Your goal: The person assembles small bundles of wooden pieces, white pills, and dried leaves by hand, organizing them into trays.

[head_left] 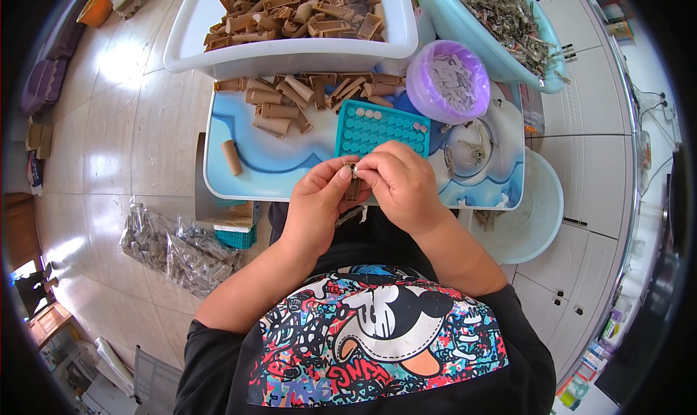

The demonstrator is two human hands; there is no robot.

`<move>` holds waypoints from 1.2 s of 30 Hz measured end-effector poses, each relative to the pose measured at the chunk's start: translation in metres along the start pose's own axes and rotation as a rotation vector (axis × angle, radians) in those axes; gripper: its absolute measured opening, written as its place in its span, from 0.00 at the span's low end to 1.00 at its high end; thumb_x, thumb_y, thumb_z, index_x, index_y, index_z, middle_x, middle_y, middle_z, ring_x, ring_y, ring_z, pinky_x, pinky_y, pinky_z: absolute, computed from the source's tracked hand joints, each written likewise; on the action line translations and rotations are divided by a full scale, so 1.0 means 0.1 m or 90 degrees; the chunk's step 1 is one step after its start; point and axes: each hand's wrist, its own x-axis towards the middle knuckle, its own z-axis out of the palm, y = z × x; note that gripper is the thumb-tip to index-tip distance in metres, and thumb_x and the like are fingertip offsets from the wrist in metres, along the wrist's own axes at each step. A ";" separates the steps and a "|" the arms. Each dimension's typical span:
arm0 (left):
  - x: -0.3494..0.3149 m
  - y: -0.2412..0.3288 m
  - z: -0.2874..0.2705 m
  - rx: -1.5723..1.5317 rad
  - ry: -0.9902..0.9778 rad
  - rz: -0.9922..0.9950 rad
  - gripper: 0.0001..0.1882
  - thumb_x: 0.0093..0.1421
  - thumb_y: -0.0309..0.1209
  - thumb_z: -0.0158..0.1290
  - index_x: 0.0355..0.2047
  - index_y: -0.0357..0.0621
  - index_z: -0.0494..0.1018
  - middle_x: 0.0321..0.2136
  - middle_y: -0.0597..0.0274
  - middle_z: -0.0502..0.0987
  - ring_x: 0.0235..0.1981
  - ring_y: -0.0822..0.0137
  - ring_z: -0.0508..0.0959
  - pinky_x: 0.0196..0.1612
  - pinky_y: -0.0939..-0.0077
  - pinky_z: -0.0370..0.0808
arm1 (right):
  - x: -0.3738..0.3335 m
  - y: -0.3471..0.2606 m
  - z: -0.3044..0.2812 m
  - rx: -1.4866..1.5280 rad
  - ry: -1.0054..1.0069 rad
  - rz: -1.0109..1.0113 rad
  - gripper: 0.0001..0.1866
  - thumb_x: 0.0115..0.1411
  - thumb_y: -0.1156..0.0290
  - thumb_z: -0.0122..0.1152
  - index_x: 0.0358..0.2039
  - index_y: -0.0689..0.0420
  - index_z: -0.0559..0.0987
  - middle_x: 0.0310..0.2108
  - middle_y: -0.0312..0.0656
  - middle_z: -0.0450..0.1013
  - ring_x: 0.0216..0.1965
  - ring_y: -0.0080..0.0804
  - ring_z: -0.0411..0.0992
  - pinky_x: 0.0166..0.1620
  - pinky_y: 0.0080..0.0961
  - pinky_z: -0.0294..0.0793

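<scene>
Far to the left of the fingers, and lower than the tabletop, clear plastic bags [181, 251] filled with dull-coloured pieces lie on the tiled floor [109, 219]. Nearer, still left of the fingers, a single brown half-round plastic shell [231, 158] lies apart on the blue-and-white tabletop [279, 157]. Beyond the fingers and to their left stands a white rectangular tub [239, 60] heaped with similar brown pieces; between it and the fingers, a loose pile of brown shells [279, 111] spreads along the tabletop.

The left hand [316, 190] has its thumb and fingers clamped on a small brown plastic housing [353, 190], which hangs lengthwise just over the tabletop's near edge. The right hand [399, 182] meets it from the other side, thumb and forefinger together at the housing's far end, where a tiny bright part shows; whether they grip that part, I cannot tell.

Just beyond the fingers lies a teal tray [342, 135] of round wells, some holding pale discs. Farther off to the right, a purple-lined bowl [454, 114] contains small pale pieces. Right of the fingers, small metallic bits [475, 152] lie on the tabletop; beyond them, a light-blue basin [439, 15] brims with greyish strips. Farthest right, lower than the tabletop, sits a pale round basin [541, 230].
</scene>
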 end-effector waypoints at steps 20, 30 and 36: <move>-0.17 0.13 -0.12 0.007 0.028 0.017 0.10 0.64 0.33 0.46 0.43 0.44 0.69 0.32 0.63 0.74 0.31 0.70 0.77 0.38 0.76 0.75 | 0.62 0.05 0.27 -0.156 -0.119 -0.134 0.08 0.41 0.74 0.60 0.26 0.53 0.79 0.26 0.36 0.67 0.31 0.34 0.67 0.33 0.30 0.68; -0.21 0.22 -0.05 -0.042 0.056 -0.020 0.07 0.63 0.29 0.43 0.41 0.45 0.68 0.27 0.68 0.69 0.23 0.77 0.66 0.27 0.83 0.64 | 0.68 0.18 0.39 -0.120 -0.199 -0.116 0.02 0.44 0.73 0.60 0.21 0.55 0.76 0.28 0.37 0.67 0.35 0.35 0.67 0.37 0.30 0.70; -0.22 0.19 -0.05 -0.036 0.029 -0.023 0.06 0.64 0.30 0.43 0.40 0.44 0.67 0.26 0.67 0.68 0.22 0.76 0.65 0.26 0.82 0.62 | 0.68 0.20 0.14 0.047 -0.170 -0.033 0.06 0.53 0.73 0.58 0.31 0.58 0.74 0.34 0.39 0.71 0.38 0.33 0.69 0.39 0.28 0.69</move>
